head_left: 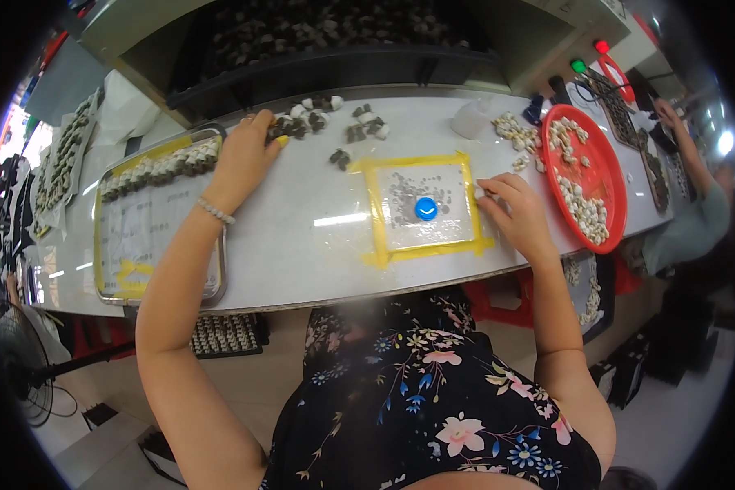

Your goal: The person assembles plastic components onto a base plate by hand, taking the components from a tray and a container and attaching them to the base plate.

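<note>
The right hand is positioned at the right-hand side of the yellow tape frame. Its grip is closed at the thumb and fingertips, and a small white piece is clamped between them. The small white piece is located at the right border of the frame; whether the tape is touched cannot be told. Inside the frame, a blue round cap is seated on a surface marked with dark spots.

The left hand is positioned at the upper right corner of the metal tray, just beside a cluster of dark-and-white pieces. Its fingertips are partly hidden; whether this grip is apart, together or clamped on a piece cannot be told. A bead bracelet is worn on the left wrist.

A row of two-tone pieces is arranged along the upper edge of the tray. To the right of the frame, a red basin is placed on the table with off-white pieces in it. A translucent container is set beyond the frame, near a loose off-white pile.
</note>
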### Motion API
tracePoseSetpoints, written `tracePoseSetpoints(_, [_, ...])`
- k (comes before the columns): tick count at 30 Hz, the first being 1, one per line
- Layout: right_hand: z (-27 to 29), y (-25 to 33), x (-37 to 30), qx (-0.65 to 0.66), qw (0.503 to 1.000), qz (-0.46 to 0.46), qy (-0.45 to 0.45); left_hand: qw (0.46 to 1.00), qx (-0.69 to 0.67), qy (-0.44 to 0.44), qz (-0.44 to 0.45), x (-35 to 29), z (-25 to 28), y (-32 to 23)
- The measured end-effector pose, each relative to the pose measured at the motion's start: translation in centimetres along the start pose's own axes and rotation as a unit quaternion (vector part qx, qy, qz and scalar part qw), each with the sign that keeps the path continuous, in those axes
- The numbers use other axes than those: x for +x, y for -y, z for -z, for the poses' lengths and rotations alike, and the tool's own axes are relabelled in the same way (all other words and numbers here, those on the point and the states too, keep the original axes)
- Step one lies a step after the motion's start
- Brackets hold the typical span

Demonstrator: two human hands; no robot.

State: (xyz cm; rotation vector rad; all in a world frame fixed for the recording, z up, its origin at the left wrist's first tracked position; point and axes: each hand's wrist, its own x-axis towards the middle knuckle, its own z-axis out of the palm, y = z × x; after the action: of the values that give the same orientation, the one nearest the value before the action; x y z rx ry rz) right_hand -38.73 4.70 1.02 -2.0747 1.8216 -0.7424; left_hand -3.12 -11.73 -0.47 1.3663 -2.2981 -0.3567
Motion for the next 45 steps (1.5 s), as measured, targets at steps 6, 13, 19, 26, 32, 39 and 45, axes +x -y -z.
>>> tracePoseSetpoints(6, [-1.5,2.0,0.9,0.072,0.991,0.112,0.027,0.997,-0.028,0.039,0.057,-1.8,1.6,-1.5])
tracePoseSetpoints(13, [-2.6,3.2,2.4,0.009,0.979,0.193,0.061,0.732,-0.634,0.064,0.241,-7.7,0.8,-6.1])
tracePoseSetpoints(19, [-2.2,4.1,3.0,-0.044,0.971,0.215,0.099,0.573,-0.773,0.067,0.266,-10.4,-1.5,-11.2])
tracePoseSetpoints(26, [-2.3,4.1,2.4,0.031,0.983,0.173,0.047,0.495,-0.834,0.092,0.226,-11.3,-5.0,-12.2])
tracePoseSetpoints(32, [-2.3,4.2,2.0,0.16,0.983,0.081,0.027,0.509,-0.823,0.082,0.238,-11.1,-6.4,-13.2])
tracePoseSetpoints(39, [-1.9,6.0,1.8,0.295,0.95,0.065,0.08,0.526,-0.816,0.077,0.228,-11.1,-6.9,-13.9])
tracePoseSetpoints(45, [-2.4,6.4,1.7,0.302,0.946,0.085,0.084,0.526,-0.817,0.076,0.221,-11.2,-7.0,-13.9])
